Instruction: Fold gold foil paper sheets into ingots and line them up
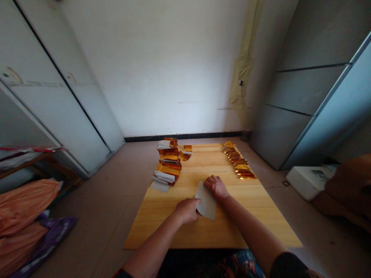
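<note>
A pale grey sheet of paper (207, 204) lies near the middle of the wooden table, its lower left edge curling up slightly. My left hand (188, 210) pinches that left edge between thumb and fingers. Over the sheet's upper right side rests my right hand (216, 188), fingers curled down onto it; what its fingertips grip, if anything, is hidden. Stacks of gold foil paper with grey backs (169, 170) stand at the table's far left. Along the far right runs a row of folded gold foil pieces (239, 161).
The wooden table (261, 220) stands before a white wall (162, 77). A grey refrigerator (292, 96) is at the right, with a white box (304, 181) on the floor. White cabinets (72, 96) line the left, and orange bags (26, 208) lie at the lower left.
</note>
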A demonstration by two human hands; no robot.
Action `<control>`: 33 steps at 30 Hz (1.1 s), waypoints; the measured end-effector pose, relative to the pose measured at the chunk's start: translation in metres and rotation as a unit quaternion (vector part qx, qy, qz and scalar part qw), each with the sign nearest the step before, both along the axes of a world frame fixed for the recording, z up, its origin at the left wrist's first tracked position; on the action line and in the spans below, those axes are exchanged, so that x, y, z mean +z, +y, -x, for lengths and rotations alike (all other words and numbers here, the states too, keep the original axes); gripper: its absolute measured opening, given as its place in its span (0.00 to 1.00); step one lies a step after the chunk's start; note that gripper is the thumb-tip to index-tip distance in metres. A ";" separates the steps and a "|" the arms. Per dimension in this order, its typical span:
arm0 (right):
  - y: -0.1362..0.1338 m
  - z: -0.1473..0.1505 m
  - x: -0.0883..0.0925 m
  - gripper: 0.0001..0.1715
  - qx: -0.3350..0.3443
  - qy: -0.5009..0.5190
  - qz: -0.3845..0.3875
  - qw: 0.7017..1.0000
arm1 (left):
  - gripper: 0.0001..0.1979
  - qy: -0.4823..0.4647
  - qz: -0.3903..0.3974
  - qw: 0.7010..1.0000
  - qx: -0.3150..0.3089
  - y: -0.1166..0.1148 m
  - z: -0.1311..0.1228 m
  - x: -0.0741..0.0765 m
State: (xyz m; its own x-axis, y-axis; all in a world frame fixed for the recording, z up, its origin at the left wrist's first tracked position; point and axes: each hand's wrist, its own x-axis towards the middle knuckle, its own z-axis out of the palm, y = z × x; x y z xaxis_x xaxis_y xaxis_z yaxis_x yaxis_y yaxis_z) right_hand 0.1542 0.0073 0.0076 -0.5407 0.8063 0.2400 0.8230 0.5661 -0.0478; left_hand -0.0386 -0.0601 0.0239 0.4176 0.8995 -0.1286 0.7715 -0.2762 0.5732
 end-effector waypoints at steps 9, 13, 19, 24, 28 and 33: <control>-0.003 0.005 0.008 0.11 0.001 -0.015 0.025 1.000 | 0.17 0.039 -0.130 0.990 -0.044 0.001 0.005 -0.001; -0.001 0.005 0.003 0.11 -0.016 0.012 0.050 0.999 | 0.10 -0.011 -0.203 0.978 -0.055 0.010 0.003 -0.006; 0.002 -0.007 -0.006 0.13 -0.049 0.215 0.121 0.968 | 0.08 -0.064 -0.133 0.989 -0.012 0.027 -0.009 -0.013; -0.008 -0.025 -0.006 0.17 -0.104 0.524 0.222 0.816 | 0.08 -0.059 -0.118 0.989 0.066 0.036 -0.025 -0.010; -0.019 -0.028 -0.002 0.20 -0.130 0.566 0.238 0.778 | 0.07 -0.037 -0.106 0.988 0.102 0.045 -0.035 -0.010; -0.020 -0.018 -0.009 0.22 -0.209 0.498 0.222 0.812 | 0.09 0.050 -0.108 0.981 0.152 0.047 -0.042 -0.016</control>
